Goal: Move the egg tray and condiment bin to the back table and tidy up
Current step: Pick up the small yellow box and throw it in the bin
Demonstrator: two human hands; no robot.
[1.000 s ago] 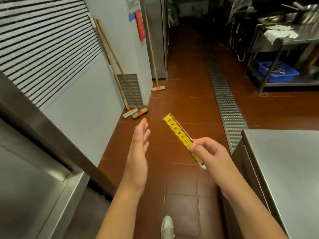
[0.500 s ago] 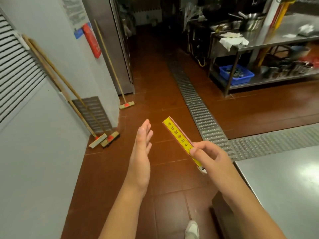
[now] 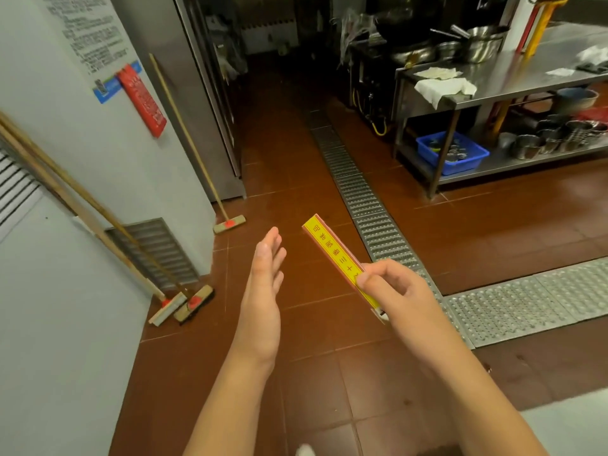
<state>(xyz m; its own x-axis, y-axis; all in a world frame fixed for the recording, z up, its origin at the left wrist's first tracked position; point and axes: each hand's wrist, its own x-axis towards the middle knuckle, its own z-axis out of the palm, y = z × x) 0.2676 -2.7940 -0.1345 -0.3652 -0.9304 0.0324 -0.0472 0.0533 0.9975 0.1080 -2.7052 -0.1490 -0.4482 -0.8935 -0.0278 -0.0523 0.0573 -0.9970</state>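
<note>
We see two hands over the red-brown tiled floor. Our right hand pinches one flat yellow box with red characters by its near end; the box points toward 11 o'clock. Our left hand is held flat, fingers straight and together, holding nothing, just beside the box at 9 o'clock. Three long-handled wooden floor brushes lean on the wall at 10 o'clock. One blue plastic crate sits under the steel table at 2 o'clock. Neither egg tray nor condiment bin can be made out.

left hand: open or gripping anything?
Open. The left hand is held edge-up with fingers straight, touching nothing; the right hand pinches the yellow box.
</note>
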